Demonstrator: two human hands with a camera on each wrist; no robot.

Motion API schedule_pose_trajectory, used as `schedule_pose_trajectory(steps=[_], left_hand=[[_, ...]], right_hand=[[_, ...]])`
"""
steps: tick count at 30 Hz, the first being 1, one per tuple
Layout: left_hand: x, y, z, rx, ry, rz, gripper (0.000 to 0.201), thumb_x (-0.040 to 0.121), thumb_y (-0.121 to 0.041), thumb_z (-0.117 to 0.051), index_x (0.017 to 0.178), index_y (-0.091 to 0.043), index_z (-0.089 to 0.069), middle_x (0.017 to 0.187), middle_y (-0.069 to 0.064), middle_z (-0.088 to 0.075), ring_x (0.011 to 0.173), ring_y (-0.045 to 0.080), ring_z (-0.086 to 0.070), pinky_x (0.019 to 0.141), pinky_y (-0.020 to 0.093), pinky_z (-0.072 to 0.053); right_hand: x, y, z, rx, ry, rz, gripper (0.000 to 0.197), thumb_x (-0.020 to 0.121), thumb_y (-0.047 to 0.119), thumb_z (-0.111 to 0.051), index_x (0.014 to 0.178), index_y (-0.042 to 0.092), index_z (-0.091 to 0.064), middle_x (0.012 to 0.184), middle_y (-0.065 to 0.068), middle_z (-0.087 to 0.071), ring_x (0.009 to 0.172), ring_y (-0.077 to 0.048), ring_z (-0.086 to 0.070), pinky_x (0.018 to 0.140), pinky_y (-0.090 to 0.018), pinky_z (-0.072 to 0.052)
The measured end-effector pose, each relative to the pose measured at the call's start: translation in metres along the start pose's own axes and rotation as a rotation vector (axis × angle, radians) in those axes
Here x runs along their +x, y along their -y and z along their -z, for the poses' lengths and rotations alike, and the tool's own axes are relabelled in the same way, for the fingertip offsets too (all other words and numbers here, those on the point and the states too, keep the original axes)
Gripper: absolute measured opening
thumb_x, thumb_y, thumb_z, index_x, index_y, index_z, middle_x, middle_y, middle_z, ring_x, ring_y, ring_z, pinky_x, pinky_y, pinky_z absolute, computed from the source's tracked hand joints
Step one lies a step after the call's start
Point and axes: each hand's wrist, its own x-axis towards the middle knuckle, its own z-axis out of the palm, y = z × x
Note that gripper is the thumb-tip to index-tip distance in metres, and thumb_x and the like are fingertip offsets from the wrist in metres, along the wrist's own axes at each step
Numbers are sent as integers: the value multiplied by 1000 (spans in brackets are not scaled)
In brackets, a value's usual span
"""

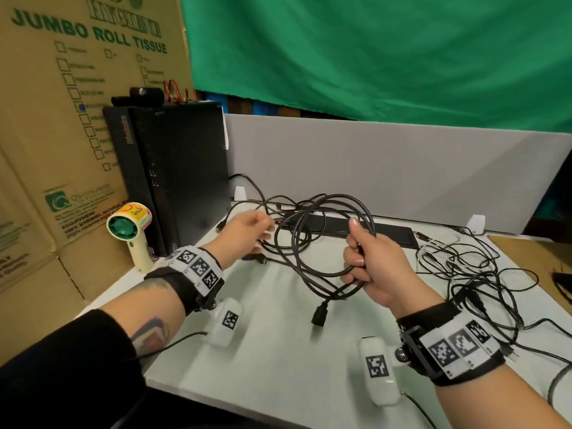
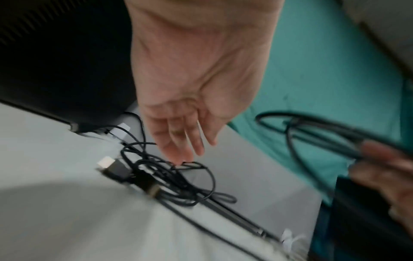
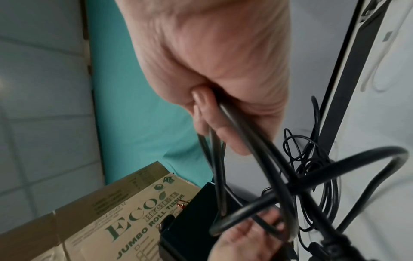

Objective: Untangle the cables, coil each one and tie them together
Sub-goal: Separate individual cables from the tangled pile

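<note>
While the right hand (image 1: 376, 261) is gripping the coil (image 1: 325, 239) above the desk (image 1: 278, 351), its fingers curled round the loops, the left hand (image 1: 247, 233) is reaching in, fingers loosely spread, holding nothing. Advisable: feed even loops, keeping the plug (image 1: 318, 315) from snagging.

Looks like an office desk or makeshift workstation: white table (image 1: 278, 351) fenced by a low grey partition (image 1: 387, 156), black desktop computer tower (image 1: 173, 168) standing at the left, cardboard tissue cartons (image 1: 62, 88) stacked beside it, green cloth backdrop (image 1: 371, 51) hung behind
</note>
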Motion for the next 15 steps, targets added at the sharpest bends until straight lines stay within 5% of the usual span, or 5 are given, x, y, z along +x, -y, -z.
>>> schedule_pose_trajectory(steps=[1, 4, 7, 10, 15], left_hand=[[3, 9, -1, 137, 83, 1, 16, 102, -13, -51, 111, -16, -64, 115, 4, -68, 97, 15, -68, 76, 31, -60], [6, 28, -1, 635, 402, -73, 44, 100, -6, -47, 139, -26, -52, 127, -1, -61, 101, 15, -60, 84, 16, -51], [8, 38, -8, 1016, 497, -69, 57, 98, -35, -55, 151, -33, -36, 140, 1, -56, 125, 23, -54, 108, 36, -42], [11, 44, -13, 1218, 407, -20, 66, 90, -56, -59, 149, -35, -37, 135, 3, -55, 120, 26, -57, 102, 43, -47], [10, 50, -7, 1343, 376, 95, 61, 91, -63, -53, 141, -30, -40, 128, 1, -59, 109, 22, -58, 81, 33, -43]], right_hand=[[1, 1, 2, 30, -10, -14, 43, 98, 51, -54, 71, 19, -45, 54, 3, -28, 38, -11, -17, 46, -27, -37], [3, 5, 4, 70, -4, -42, 46, 95, 54, -57, 67, 20, -45, 52, 3, -27, 37, -10, -15, 44, -24, -30], [2, 6, 3, 34, 7, -37, 46, 89, 57, -64, 67, 20, -48, 52, 3, -26, 38, -11, -15, 44, -23, -25], [1, 7, 3, 6, 4, -27, 45, 84, 59, -68, 73, 18, -53, 52, 3, -26, 38, -11, -16, 43, -22, -24], [-1, 7, 7, 162, -26, -52, 50, 88, 64, -60, 80, 15, -59, 51, 4, -27, 36, -9, -15, 41, -21, -24]])
